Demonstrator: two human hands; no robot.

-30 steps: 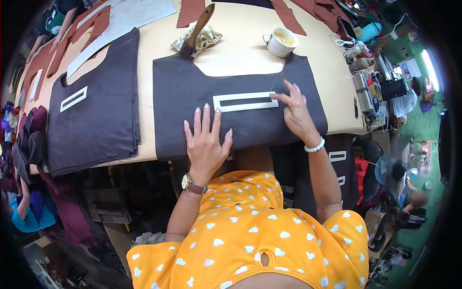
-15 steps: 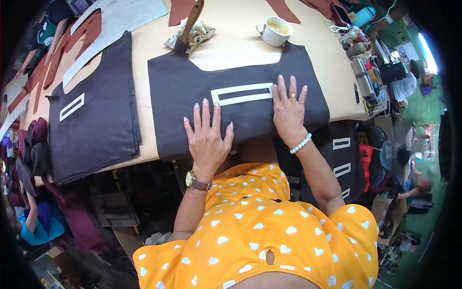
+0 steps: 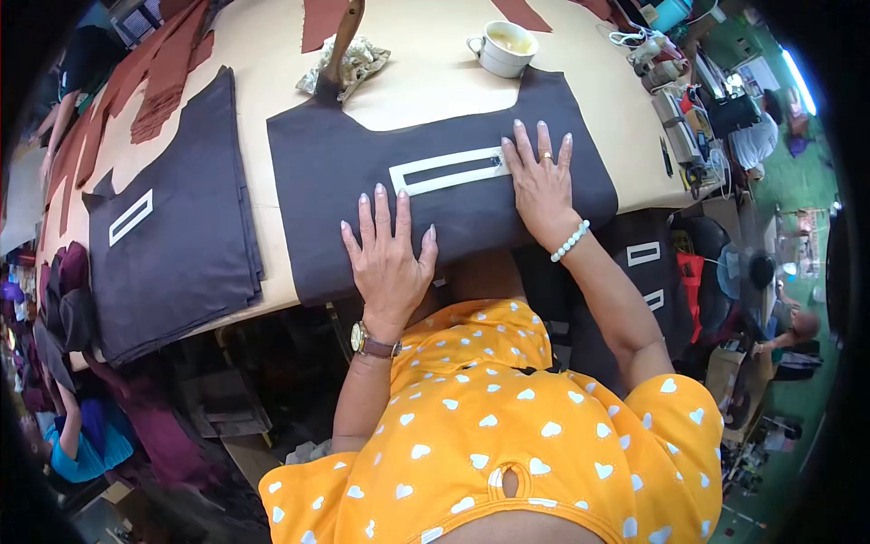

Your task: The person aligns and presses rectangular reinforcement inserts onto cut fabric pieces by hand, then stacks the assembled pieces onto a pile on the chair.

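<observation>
A dark fabric piece (image 3: pixel 326 190) lies flat on the table, with a white rectangular frame (image 3: pixel 444 184) on it. My left hand (image 3: pixel 390 263) rests on the fabric below the frame's left end, fingers spread and holding nothing. My right hand (image 3: pixel 544 186) lies with fingers apart at the frame's right end, its index finger touching or nearly touching it. A small dark mark shows near that end. Behind the fabric are a brush (image 3: pixel 344 41), its bristles by the fabric's top left edge, and a white cup (image 3: pixel 504 50) with yellowish contents.
A stack of dark fabric pieces (image 3: pixel 172 245) with a white frame lies on the left of the table (image 3: pixel 426 91). Reddish-brown pieces (image 3: pixel 168 91) lie beyond it. Tools and cables crowd the right edge. Other people are at the far left and right.
My right hand has gone from raised, fingers partly bent, to flat on the fabric at the frame's right end. My left hand stays on the fabric. The view has shifted slightly.
</observation>
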